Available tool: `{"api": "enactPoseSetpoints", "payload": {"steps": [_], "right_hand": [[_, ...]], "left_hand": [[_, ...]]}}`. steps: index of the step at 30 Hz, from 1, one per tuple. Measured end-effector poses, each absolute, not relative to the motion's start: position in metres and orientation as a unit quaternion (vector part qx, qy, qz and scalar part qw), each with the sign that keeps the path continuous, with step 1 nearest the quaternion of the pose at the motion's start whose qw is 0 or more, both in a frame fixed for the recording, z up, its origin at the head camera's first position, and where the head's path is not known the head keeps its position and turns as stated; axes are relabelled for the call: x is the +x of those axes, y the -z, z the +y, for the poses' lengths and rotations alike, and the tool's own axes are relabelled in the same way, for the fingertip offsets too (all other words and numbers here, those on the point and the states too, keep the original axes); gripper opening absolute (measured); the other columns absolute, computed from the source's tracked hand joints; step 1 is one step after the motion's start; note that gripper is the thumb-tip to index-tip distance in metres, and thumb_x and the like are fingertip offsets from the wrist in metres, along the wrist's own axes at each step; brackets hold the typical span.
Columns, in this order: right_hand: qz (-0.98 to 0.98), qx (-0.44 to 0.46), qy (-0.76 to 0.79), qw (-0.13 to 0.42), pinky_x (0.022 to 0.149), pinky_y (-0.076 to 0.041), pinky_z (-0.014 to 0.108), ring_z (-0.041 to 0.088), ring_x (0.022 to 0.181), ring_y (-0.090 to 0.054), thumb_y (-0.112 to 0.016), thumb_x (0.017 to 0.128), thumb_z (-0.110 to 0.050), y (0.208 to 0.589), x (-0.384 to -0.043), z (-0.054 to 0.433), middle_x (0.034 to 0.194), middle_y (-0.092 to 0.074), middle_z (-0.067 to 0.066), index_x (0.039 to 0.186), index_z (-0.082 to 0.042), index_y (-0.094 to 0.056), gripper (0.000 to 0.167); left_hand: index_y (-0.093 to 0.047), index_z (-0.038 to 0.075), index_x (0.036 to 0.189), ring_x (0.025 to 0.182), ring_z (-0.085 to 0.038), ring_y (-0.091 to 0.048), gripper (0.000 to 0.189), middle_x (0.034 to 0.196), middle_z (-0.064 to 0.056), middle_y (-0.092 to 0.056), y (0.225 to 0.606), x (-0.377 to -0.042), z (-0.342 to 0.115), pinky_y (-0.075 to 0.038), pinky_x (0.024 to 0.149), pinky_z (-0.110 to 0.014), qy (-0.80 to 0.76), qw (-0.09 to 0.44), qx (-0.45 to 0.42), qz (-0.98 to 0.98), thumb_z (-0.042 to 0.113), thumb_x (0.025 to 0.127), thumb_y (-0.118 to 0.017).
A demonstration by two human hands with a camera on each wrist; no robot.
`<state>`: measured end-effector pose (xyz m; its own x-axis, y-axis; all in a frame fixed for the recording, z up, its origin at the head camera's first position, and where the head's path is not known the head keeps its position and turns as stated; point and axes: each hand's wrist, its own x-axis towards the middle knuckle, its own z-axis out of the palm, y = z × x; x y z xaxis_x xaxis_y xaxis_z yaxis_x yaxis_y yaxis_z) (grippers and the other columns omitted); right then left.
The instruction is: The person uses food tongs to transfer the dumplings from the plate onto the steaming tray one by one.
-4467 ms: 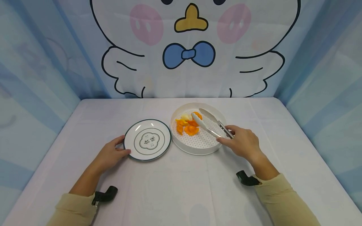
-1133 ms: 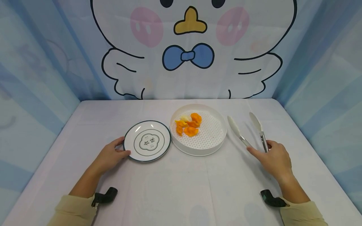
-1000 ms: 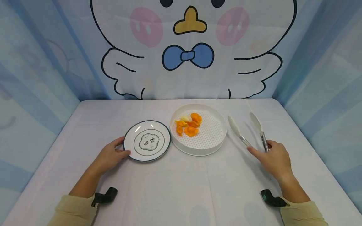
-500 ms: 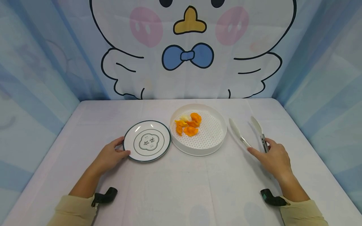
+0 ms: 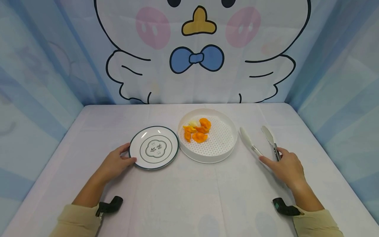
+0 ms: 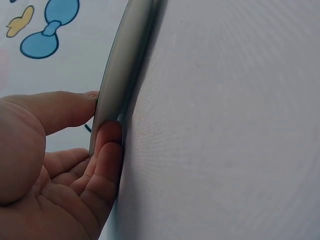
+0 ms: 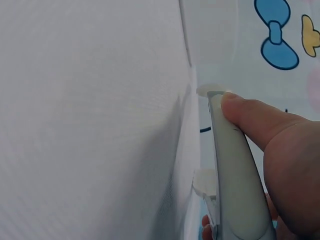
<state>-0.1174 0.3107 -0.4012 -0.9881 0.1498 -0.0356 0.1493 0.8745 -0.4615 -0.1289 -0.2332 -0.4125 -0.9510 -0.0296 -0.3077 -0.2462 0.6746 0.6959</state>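
My left hand (image 5: 115,163) pinches the left rim of a white plate (image 5: 167,146) with a dark rim line and a drawn centre. In the left wrist view, the thumb lies on one face of the plate (image 6: 120,65) and fingers curl against its edge. Fingers and thumb of my right hand (image 5: 285,169) hold a pair of tongs (image 5: 256,150) by the two metal arms. Their pale tips are spread apart, with nothing between them, low over the table right of a round white perforated tray (image 5: 220,138). Several orange pieces (image 5: 200,137) and a pale yellow piece (image 5: 193,123) lie in the tray.
The tray stands close against the plate's right side. A white cloth covers the table (image 5: 183,197). Behind it hangs a cartoon-printed backdrop (image 5: 195,85), with blue curtains (image 5: 38,98) at both sides.
From over the orange pieces, the right hand has carried the tongs rightward off the tray. During the last half second or so their tips have dropped slightly toward me. Left hand and plate keep their place.
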Motion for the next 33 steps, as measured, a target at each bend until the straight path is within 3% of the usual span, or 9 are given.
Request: {"api": "enactPoseSetpoints", "payload": {"steps": [26, 33], "right_hand": [[-0.977, -0.055, -0.195, -0.068, 0.082, -0.046, 0.064, 0.056, 0.109, -0.053, -0.061, 0.089, -0.064, 0.3987, -0.1196, 0.3115, 0.128, -0.048, 0.045, 0.141, 0.019, -0.036, 0.101], [-0.978, -0.053, -0.200, -0.033, 0.086, -0.041, 0.070, 0.060, 0.117, -0.044, -0.058, 0.093, -0.061, 0.3930, -0.1176, 0.3103, 0.132, -0.039, 0.046, 0.145, 0.018, -0.031, 0.098]], "left_hand": [[-0.021, -0.001, 0.157, 0.115, -0.034, -0.056, 0.083, 0.158, -0.025, -0.029, 0.4129, -0.1292, -0.2339, -0.043, 0.097, -0.050, -0.398, 0.146, -0.088, 0.901, 0.029, 0.095, -0.067], [-0.021, 0.000, 0.158, 0.117, -0.035, -0.055, 0.083, 0.157, -0.024, -0.030, 0.4148, -0.1295, -0.2331, -0.042, 0.099, -0.051, -0.396, 0.142, -0.086, 0.903, 0.030, 0.095, -0.067]]}}
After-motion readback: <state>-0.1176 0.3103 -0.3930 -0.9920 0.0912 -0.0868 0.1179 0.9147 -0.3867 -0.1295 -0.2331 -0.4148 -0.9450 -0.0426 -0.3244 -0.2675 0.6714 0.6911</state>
